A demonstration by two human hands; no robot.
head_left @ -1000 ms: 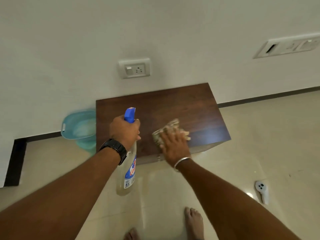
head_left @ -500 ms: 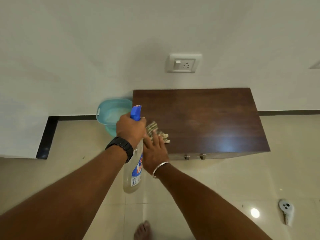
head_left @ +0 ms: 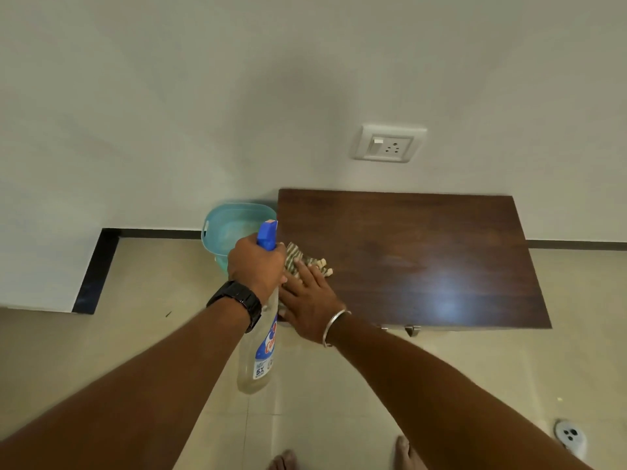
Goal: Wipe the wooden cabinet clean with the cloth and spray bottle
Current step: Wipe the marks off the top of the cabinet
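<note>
cloth under right hand, left hand gripping spray bottle

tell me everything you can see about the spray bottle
The spray bottle has a blue trigger head and a clear, see-through plastic body with a blue, red and white label. The left hand grips its neck and holds it roughly upright in the air above the floor, at the wooden cabinet's left front corner.

The left hand hides part of the cloth and the spray bottle's neck.
</note>
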